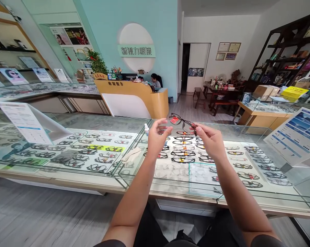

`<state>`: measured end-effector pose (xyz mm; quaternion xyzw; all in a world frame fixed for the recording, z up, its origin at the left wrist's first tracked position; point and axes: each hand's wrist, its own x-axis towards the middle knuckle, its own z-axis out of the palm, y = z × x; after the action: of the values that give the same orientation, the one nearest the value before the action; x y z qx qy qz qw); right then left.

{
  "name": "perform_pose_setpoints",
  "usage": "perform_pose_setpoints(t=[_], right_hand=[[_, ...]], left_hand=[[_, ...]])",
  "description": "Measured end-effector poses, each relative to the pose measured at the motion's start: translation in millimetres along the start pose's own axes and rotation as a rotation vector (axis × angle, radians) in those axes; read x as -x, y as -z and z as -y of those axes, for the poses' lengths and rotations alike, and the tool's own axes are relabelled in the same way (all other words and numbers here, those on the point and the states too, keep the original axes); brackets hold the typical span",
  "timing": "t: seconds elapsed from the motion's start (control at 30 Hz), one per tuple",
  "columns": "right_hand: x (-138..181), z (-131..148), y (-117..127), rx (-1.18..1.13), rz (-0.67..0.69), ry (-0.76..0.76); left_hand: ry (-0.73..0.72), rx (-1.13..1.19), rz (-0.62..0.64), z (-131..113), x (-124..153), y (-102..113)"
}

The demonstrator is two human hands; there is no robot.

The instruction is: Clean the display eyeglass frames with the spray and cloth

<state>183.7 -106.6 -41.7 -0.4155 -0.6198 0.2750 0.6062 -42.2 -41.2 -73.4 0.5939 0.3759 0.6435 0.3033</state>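
Our right hand (210, 139) pinches dark, thin-rimmed eyeglasses (183, 120), left hand (158, 136) spread; if that pinch slips, they could hit the clear glass countertop (170, 175).

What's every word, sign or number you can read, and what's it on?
"新视力眼镜": the wall sign.
"收银服务": the wooden counter.
Too small or blurred: gold plaque, left stand card, right stand card, framed papers, yellow box, and the red lens label on the glasses in the right hand.
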Motion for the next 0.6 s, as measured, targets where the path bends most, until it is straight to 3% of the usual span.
perform_pose_setpoints(t=[0.07, 0.2, 0.4, 0.5, 0.6], right_hand=[[5, -11, -8, 0.155, 0.001, 0.111], [22, -36, -34, 0.494, 0.030, 0.341], [46, -69, -65, 0.779, 0.091, 0.486], [38, -81, -58, 0.755, 0.101, 0.514], [16, -99, -38, 0.737, 0.005, 0.426]], left_hand=[[0.062, -0.040, -0.022, -3, 7, -2], [0.229, -0.010, 0.087, -3, 18, -10], [0.421, 0.146, 0.085, 16, 19, -13], [0.407, 0.089, 0.076, 26, 6, -1], [0.270, -0.126, 0.107, 34, -23, 19]])
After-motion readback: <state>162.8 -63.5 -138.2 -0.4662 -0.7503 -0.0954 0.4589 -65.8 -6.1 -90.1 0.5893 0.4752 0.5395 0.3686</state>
